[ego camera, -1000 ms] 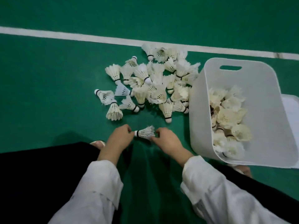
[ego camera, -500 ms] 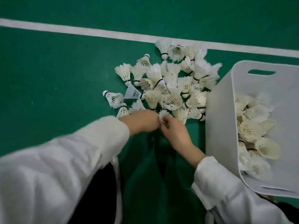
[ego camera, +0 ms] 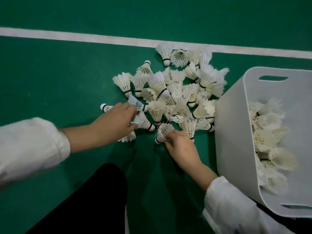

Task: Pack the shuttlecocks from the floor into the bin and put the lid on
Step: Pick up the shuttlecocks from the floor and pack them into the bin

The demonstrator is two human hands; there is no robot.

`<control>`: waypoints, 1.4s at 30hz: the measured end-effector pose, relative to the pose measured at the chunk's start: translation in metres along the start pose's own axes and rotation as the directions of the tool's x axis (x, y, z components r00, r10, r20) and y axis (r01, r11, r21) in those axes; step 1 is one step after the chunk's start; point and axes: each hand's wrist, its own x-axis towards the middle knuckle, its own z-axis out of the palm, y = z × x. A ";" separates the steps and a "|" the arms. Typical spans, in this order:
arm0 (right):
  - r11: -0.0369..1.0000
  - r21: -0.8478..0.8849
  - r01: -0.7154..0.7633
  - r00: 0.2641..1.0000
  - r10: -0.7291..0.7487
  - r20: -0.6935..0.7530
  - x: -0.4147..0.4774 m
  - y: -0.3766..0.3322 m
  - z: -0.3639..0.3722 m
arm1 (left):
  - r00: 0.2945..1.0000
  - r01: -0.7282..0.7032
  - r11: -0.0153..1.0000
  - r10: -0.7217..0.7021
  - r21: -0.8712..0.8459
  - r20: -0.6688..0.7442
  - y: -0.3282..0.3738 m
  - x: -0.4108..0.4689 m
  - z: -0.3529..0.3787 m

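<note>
You are parting your hands: your right hand (ego camera: pixel 180 146) is now pinching the shuttlecock (ego camera: pixel 163 133) alone at the edge of the pile (ego camera: pixel 177 92), while your left hand (ego camera: pixel 114 120) is spreading loose fingers over a second shuttlecock (ego camera: pixel 143 123), seemingly not gripping yet. The part-filled bin (ego camera: pixel 233 132) is waiting beside you.

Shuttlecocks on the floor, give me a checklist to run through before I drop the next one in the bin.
Right hand grip on nearest shuttlecock: ok, fingertips pinch it.
Left hand grip: cannot tell, it lies over the pile edge.
Bin mouth open: ok.
Room in bin: ok, partly filled.
Floor cleared: not ok, pile remains.
Lid ready: cannot tell, not in view.
</note>
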 end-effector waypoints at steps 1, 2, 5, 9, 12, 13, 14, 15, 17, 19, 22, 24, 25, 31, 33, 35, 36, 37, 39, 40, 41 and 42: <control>1.000 -0.004 -0.003 1.000 0.003 0.002 0.001 0.000 0.001 | 0.998 0.047 0.998 -0.049 -0.039 -0.038 -0.005 0.001 0.006; 1.000 0.000 -0.003 1.000 0.003 -0.004 0.002 0.001 0.002 | 0.992 0.098 0.991 -0.104 -0.093 -0.064 -0.007 0.003 0.014; 1.000 -0.004 0.007 1.000 -0.007 -0.012 0.004 0.002 0.002 | 0.965 0.212 0.945 -0.242 -0.249 -0.098 -0.004 0.011 0.039; 0.999 -0.030 0.018 1.000 -0.018 -0.021 0.003 0.002 0.003 | 0.941 0.233 0.899 -0.304 -0.371 -0.146 0.001 0.011 0.067; 1.000 -0.018 0.017 1.000 -0.018 -0.013 0.004 -0.003 0.004 | 0.930 0.190 0.895 -0.296 -0.404 -0.219 0.004 0.001 0.070; 1.000 -0.015 0.016 1.000 -0.016 -0.006 0.005 -0.004 0.004 | 0.922 0.165 0.883 -0.297 -0.439 -0.250 0.005 -0.004 0.065; 1.000 -0.008 0.014 1.000 -0.014 -0.003 0.005 -0.005 0.005 | 0.910 0.145 0.869 -0.305 -0.473 -0.281 0.006 -0.010 0.057; 1.000 -0.003 0.012 1.000 -0.012 0.001 0.005 -0.006 0.005 | 0.897 0.142 0.856 -0.324 -0.497 -0.301 0.006 -0.019 0.049; 1.000 -0.004 0.001 1.000 -0.001 0.007 0.003 -0.007 0.005 | 0.863 0.150 0.837 -0.370 -0.527 -0.343 0.002 -0.039 0.035; 1.000 -0.005 -0.012 1.000 0.012 0.010 0.002 -0.007 0.004 | 0.829 0.161 0.812 -0.419 -0.561 -0.370 -0.004 -0.060 0.026; 1.000 -0.015 -0.021 1.000 0.021 0.017 -0.001 -0.007 0.005 | 0.792 0.295 0.791 -0.516 -0.536 -0.326 -0.009 -0.087 0.027; 1.000 -0.016 -0.022 1.000 0.023 0.018 -0.002 -0.008 0.005 | 0.744 0.438 0.754 -0.610 -0.489 -0.274 -0.014 -0.098 0.036; 1.000 -0.015 -0.024 1.000 0.024 0.018 -0.002 -0.009 0.006 | 0.728 0.503 0.740 -0.641 -0.446 -0.244 -0.015 -0.101 0.043; 0.999 0.007 -0.044 0.999 0.044 0.009 -0.001 -0.007 0.005 | 0.830 0.526 0.804 -0.556 -0.279 -0.038 -0.013 -0.072 0.075; 0.999 -0.006 -0.046 0.999 0.047 0.016 0.000 -0.006 0.003 | 0.847 0.514 0.831 -0.531 -0.212 -0.028 -0.009 -0.055 0.077; 0.999 -0.012 -0.048 0.999 0.048 0.023 0.000 -0.005 0.003 | 0.853 0.514 0.849 -0.521 -0.124 -0.026 -0.005 -0.041 0.076; 0.999 -0.011 -0.049 0.998 0.050 0.024 0.001 -0.006 0.003 | 0.861 0.504 0.859 -0.508 -0.086 -0.028 -0.004 -0.035 0.076; 0.999 -0.011 -0.050 0.998 0.050 0.023 0.001 -0.006 0.003 | 0.871 0.488 0.870 -0.491 -0.061 -0.034 -0.004 -0.031 0.076; 0.999 -0.015 -0.049 0.999 0.050 0.022 0.001 -0.006 0.002 | 0.880 0.469 0.881 -0.472 -0.060 -0.053 -0.005 -0.025 0.075; 0.999 -0.018 -0.047 0.999 0.047 0.020 0.001 -0.006 0.002 | 0.880 0.467 0.881 -0.471 -0.075 -0.061 -0.006 -0.024 0.076; 0.999 -0.020 -0.043 0.999 0.043 0.018 0.002 -0.006 0.001 | 0.878 0.466 0.879 -0.474 -0.101 -0.070 -0.007 -0.024 0.076; 0.999 -0.024 -0.035 0.999 0.036 0.019 0.002 -0.006 0.001 | 0.873 0.469 0.872 -0.481 -0.140 -0.074 -0.007 -0.025 0.076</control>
